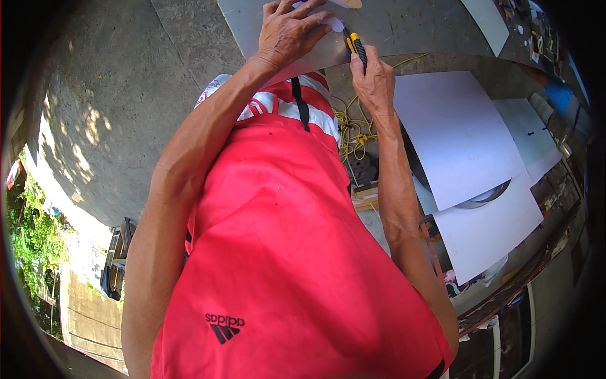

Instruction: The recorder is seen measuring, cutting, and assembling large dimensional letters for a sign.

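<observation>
My right hand (377,81) is closed around a yellow and black utility knife (355,45). The knife's tip end points up and left, close to a small white piece of thin sheet (333,24). On that piece rest the bent fingers of my left hand (290,30), holding it against a grey, smooth work surface (404,31) at the top of the view. Parts of the white piece are hidden under these fingers. Another pale piece with a tan end (351,4) is cut off by the top edge of the picture.
Large white sheets (461,136) lie to my right, overlapping a round metal rim (483,197). Yellow cord (356,136) lies tangled on the floor below the work surface. A long white strip (487,24) and small clutter sit at the top right. Concrete floor (120,82) spreads to the left.
</observation>
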Demonstrator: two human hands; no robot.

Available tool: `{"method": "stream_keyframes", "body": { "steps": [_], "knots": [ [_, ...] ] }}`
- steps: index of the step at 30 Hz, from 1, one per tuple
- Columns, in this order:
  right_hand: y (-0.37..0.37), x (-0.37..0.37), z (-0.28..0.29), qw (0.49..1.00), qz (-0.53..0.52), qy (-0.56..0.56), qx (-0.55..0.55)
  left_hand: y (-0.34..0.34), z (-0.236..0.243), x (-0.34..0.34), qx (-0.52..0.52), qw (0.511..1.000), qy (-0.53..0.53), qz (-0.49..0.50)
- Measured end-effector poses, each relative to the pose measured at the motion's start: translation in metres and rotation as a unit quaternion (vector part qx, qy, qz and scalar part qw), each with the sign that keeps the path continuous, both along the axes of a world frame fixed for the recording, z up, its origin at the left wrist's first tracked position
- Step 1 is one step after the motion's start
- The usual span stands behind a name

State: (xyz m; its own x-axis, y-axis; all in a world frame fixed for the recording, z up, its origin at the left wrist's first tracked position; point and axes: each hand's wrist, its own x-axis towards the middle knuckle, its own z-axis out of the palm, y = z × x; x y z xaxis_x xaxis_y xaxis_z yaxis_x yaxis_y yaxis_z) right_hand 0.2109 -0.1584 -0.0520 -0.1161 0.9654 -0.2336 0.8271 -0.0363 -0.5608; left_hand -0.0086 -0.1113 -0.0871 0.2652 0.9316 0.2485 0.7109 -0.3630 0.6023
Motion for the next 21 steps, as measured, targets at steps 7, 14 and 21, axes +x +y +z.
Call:
{"method": "stream_keyframes", "body": {
  "steps": [7,14,21],
  "knots": [
    [0.002,-0.004,0.005,1.0,0.007,-0.007,-0.007,0.0,0.001,0.002,0.007,1.0,-0.002,0.006],
    [-0.002,-0.015,0.009,0.998,0.006,-0.055,0.008,0.0,0.003,0.005,0.011,1.0,0.006,0.01],
    [-0.011,-0.036,0.021,0.996,-0.044,-0.074,-0.019,0.0,-0.002,0.008,-0.004,1.0,-0.015,0.011]
  ]
}}
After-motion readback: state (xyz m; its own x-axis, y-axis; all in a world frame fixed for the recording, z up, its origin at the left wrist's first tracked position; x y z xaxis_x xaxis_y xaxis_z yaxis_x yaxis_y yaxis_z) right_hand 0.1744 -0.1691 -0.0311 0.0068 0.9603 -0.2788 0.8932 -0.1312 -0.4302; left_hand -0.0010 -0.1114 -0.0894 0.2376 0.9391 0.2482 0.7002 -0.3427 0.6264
